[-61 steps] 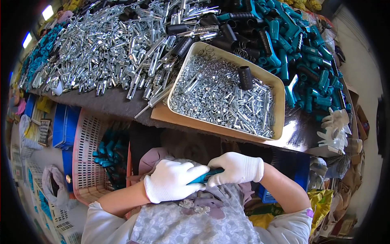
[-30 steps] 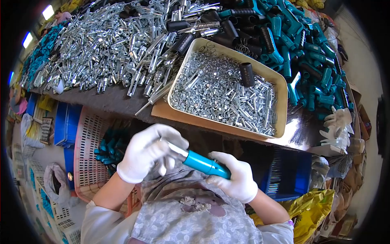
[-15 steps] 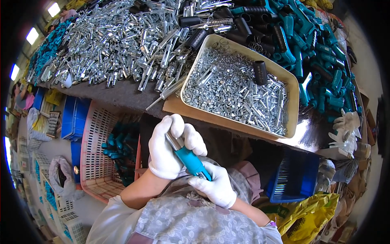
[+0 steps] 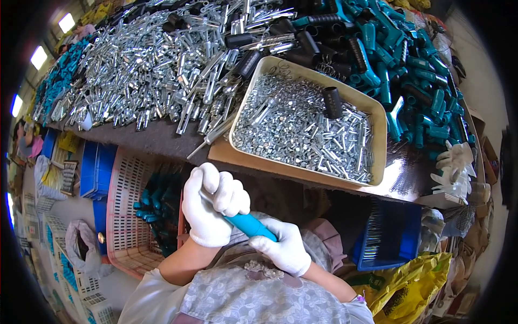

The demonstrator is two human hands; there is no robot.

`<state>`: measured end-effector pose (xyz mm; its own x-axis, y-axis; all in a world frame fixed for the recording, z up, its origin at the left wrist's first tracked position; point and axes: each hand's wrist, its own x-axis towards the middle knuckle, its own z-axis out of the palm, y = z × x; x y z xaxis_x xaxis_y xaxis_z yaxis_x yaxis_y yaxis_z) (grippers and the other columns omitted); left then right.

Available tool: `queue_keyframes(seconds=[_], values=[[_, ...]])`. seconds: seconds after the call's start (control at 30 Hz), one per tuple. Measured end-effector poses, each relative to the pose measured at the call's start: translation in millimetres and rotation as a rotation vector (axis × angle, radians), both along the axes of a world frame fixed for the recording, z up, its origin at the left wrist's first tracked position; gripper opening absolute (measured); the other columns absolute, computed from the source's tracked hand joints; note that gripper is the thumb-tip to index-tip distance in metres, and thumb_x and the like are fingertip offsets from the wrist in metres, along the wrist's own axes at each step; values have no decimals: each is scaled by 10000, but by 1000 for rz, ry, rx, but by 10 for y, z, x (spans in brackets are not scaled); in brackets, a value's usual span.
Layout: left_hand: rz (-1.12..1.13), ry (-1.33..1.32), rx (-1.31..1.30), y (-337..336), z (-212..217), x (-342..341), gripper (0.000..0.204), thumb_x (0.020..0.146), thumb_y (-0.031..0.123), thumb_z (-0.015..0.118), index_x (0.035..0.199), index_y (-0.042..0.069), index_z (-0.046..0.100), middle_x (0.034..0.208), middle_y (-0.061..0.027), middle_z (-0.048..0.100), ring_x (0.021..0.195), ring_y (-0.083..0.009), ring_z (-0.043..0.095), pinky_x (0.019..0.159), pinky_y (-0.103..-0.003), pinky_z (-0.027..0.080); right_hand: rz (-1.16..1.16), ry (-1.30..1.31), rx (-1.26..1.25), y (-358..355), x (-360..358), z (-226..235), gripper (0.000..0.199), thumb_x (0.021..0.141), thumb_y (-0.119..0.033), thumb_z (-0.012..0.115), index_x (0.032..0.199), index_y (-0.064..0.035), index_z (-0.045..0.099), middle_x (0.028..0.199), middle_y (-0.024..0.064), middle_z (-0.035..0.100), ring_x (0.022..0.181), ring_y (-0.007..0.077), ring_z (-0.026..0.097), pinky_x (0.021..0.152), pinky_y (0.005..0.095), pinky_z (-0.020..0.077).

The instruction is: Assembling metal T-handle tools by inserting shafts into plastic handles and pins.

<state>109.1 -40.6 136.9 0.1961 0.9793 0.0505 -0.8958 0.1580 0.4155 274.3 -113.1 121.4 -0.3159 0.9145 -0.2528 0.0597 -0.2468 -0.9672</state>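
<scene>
In front of my apron I hold a teal plastic tool handle slantwise between both white-gloved hands. My left hand is closed round its upper left end, and the fist hides the metal tube at that end. The lower right end lies in the closed fingers of my right hand, thumb along the side. Beyond my hands, a cream tray on the bench holds small metal pins, springs and one black sleeve.
Metal parts are heaped on the bench at left, teal handles at right. White gloves lie at the right edge. Below are a pink basket with teal pieces, a blue bin and a yellow bag.
My left hand has shifted left and slightly down, its fingers now wrapped over the metal tube that showed before. The handle tilts flatter; my right hand has barely moved.
</scene>
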Motion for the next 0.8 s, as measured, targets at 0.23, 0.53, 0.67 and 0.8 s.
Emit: queue_keyframes(seconds=[0.23,0.53,0.67,0.8], values=[[-15,618,261,147,95,-269,390,1033,363,417,841,47,539,842,-185,629,766,-268,619,720,-378,511,-6,-111,108,139,226,111,447,858,-383,766,1091,-11,682,759,107,645,667,136,568,674,315,504],[148,1863,1358,-28,474,-190,437,751,206,725,1160,92,619,1003,-83,667,857,-250,663,748,-375,523,349,-610,486,615,402,619,407,847,-409,733,999,-33,691,779,206,671,752,381,677,682,426,537],[216,1789,1129,-75,317,-270,546,663,152,831,1159,76,616,972,-114,675,839,-312,676,704,-377,549,78,-491,689,897,506,677,208,883,-292,689,871,-87,723,820,127,693,781,322,687,697,400,546],[105,1722,901,-141,189,-276,550,685,100,845,1181,70,608,1004,-147,676,840,-341,676,718,-369,549,-120,-1116,967,1248,603,555,109,808,-194,705,835,-90,724,853,95,648,849,313,622,775,417,511]])
